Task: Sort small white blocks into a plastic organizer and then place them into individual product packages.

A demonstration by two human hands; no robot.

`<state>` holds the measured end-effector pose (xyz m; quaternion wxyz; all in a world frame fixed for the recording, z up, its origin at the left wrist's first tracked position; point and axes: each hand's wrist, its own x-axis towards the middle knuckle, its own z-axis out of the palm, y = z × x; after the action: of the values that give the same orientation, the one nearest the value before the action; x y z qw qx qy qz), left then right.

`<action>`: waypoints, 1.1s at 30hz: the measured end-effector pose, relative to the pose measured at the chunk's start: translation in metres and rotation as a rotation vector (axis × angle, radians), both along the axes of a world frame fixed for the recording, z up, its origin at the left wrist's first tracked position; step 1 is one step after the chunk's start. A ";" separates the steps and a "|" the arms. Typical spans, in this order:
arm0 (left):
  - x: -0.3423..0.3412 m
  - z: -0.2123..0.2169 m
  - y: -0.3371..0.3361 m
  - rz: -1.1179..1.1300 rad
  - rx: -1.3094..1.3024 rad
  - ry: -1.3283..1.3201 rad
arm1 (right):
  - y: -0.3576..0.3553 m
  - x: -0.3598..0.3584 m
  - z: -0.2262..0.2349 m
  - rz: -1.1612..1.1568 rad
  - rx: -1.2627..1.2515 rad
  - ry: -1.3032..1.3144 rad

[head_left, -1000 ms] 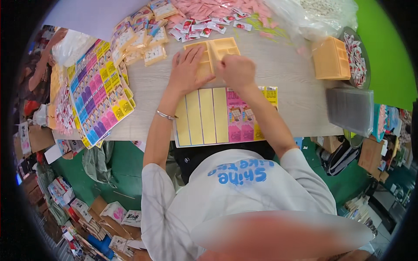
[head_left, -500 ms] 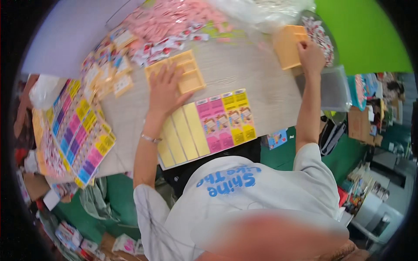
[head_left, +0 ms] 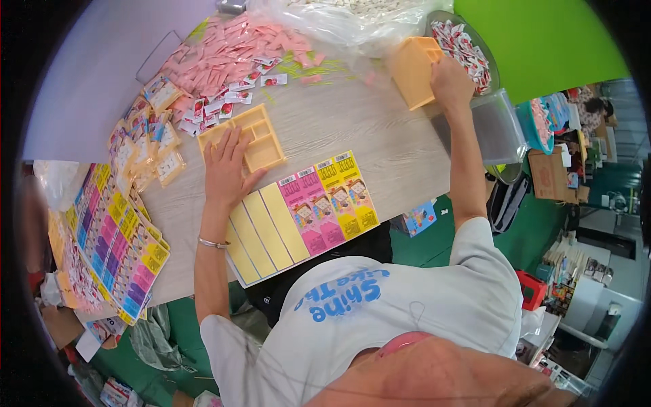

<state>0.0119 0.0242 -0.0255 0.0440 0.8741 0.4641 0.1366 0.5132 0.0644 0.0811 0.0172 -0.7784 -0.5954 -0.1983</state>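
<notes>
My left hand (head_left: 227,166) lies with spread fingers over an orange plastic tray (head_left: 270,154) with several compartments; the palm hides part of its left side. At the far right, my right hand (head_left: 453,83) has its fingers curled over the edge of a stack of similar orange trays (head_left: 411,76). Its fingertips are partly hidden there. Just below the left hand is a printed card sheet (head_left: 325,203), with plain yellow strips at its left and pink and yellow panels at its right.
Pink sachets (head_left: 224,51) are heaped at the back, with white-and-red sachets (head_left: 234,97) before them. Filled packs (head_left: 146,142) and printed sheets (head_left: 122,237) lie left. A bowl of sachets (head_left: 468,57) and a clear plastic box (head_left: 498,125) stand beyond the right hand.
The whole view has shifted, so the table's things sit further left in it. My left hand stays on the tray, my right hand at the tray stack.
</notes>
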 end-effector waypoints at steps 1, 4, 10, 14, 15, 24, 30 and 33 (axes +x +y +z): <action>-0.002 0.001 -0.003 0.015 -0.008 0.006 | -0.004 0.005 0.003 0.042 0.109 -0.014; -0.005 0.003 0.000 0.053 -0.047 0.016 | -0.018 -0.057 0.040 0.118 0.317 0.114; -0.008 -0.002 0.008 -0.039 -0.006 -0.019 | -0.051 -0.262 -0.058 0.385 -0.038 0.547; -0.008 0.012 0.003 -0.085 0.012 -0.049 | -0.040 -0.289 -0.093 0.318 -0.177 0.597; -0.007 0.015 0.002 -0.079 0.036 -0.087 | -0.041 -0.286 -0.086 0.324 -0.179 0.597; 0.084 -0.011 0.003 0.075 0.018 -0.013 | -0.020 -0.053 0.022 -0.039 0.295 0.171; 0.080 -0.012 0.009 0.046 0.054 -0.036 | -0.011 0.008 0.007 -0.008 0.010 0.377; 0.080 -0.007 0.010 0.025 0.034 -0.082 | -0.007 0.022 0.004 0.046 0.059 0.478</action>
<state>0.0924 0.0345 -0.0328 0.0466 0.8626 0.4703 0.1808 0.5353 0.0573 0.0850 0.1851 -0.7885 -0.5860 -0.0252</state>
